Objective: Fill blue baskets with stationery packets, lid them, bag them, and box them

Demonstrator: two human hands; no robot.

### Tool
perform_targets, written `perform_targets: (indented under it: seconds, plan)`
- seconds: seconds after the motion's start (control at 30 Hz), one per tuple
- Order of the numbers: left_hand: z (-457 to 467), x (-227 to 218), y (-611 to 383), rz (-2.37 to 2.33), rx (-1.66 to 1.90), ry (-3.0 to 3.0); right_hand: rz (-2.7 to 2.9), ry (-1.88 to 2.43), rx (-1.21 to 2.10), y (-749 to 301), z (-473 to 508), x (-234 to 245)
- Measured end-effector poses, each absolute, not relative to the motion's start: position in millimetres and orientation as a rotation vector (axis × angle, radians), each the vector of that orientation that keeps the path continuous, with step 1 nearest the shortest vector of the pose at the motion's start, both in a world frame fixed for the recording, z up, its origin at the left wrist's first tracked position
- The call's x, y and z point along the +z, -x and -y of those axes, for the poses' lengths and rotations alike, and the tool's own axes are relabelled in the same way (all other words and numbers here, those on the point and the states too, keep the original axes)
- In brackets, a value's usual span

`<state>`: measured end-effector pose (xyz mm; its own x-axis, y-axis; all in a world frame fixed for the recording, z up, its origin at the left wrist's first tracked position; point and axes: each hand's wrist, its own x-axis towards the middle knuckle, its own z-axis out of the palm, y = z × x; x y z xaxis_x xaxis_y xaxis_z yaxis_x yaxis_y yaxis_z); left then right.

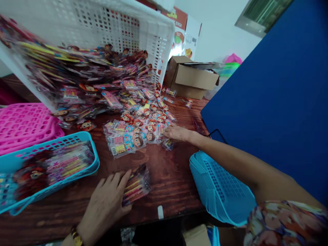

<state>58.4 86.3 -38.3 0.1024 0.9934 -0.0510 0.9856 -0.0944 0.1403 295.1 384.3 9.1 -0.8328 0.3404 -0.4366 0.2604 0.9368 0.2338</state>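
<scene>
Left hand point(107, 201) lies flat, fingers spread, on a packet bundle point(135, 186) at the bench point(169, 184) front; right hand point(176, 133), grip unclear, touches the large unsorted heap point(133, 126); blue basket point(64, 139) partly filled

**Item 1.** Printed carton point(181, 27), red and white, beyond the far edge of the tabletop point(170, 181), partly behind the white crate point(156, 37). White capitals on its red band read "STICK". The lettering before that word is cut off by the crate. A small dark label on the carton's white side panel is too small to read.

**Item 2.** Toy packets point(133, 135), spread from the far left corner to the middle of the tabletop. The nearest header cards carry coloured lettering that appears to end in "STICK". The rest is blurred.

**Item 3.** Packets in the blue basket point(94, 160), left edge. The print is blurred and illegible.
</scene>
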Motion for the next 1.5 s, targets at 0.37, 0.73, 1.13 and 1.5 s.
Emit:
perform_targets:
  seconds: [0.37,0.73,1.13,1.5]
  plan:
    - [-85.8,-30.6,-60.3,-2.014,0.091,-2.232,-2.658,-0.425,0.242,-313.9,-391.7,2.5]
    - [-82.6,-27.9,-61.3,-2.024,0.145,-2.305,-2.536,-0.662,0.051,-323.9,-373.8,8.2]
    - [-83.1,-17.4,-82.0,-1.848,0.087,-2.378,-2.773,-1.010,-0.209,-218.7,-275.9,45.9]
    - [-78.4,-20.7,-89.0,-1.858,0.242,-2.400,-2.509,-0.607,-1.376,-194.4,-265.0,13.5]
